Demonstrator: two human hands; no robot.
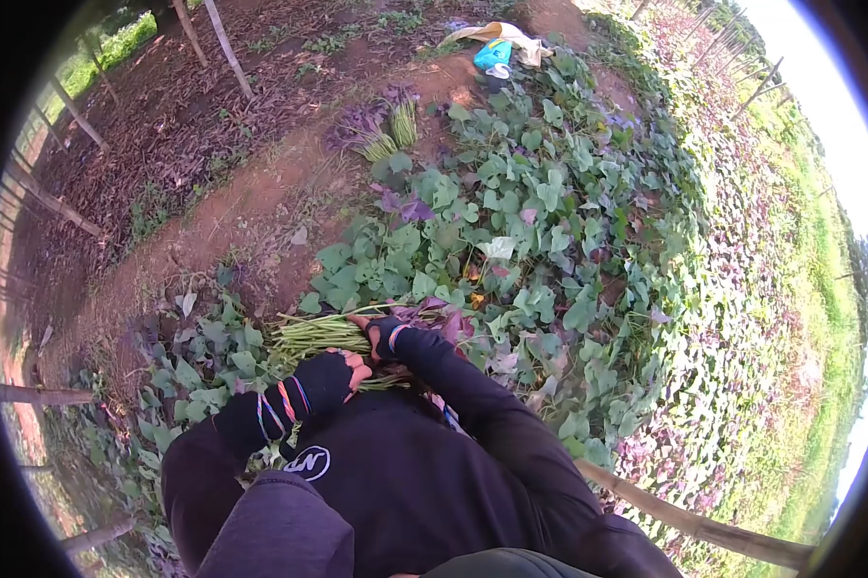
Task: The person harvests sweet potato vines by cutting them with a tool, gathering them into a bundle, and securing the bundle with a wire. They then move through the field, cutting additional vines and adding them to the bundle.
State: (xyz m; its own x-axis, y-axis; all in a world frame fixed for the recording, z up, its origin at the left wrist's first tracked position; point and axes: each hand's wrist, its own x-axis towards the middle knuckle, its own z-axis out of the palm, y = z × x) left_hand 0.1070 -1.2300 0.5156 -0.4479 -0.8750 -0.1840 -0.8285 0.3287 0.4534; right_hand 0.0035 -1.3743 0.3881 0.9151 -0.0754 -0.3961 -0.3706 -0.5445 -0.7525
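- Presently, the left hand (330, 378), in a black fingerless glove with striped bands at the wrist, is closed around the bundle of green stems (313, 335) at lower centre of the frame.
- The right hand (386, 335), gloved alike, is clamped on the same bundle just right of the left hand.
- The bundle lies roughly level, its cut ends pointing to the left of the frame, above the leafy bed (540, 222).
- A second bundle (392, 125) lies on the dirt path (251, 202) at upper centre, well apart from the hands.
- Blue and pale cloth (496, 46) sits at the top edge.
- A wooden pole (703, 528) crosses the lower right.
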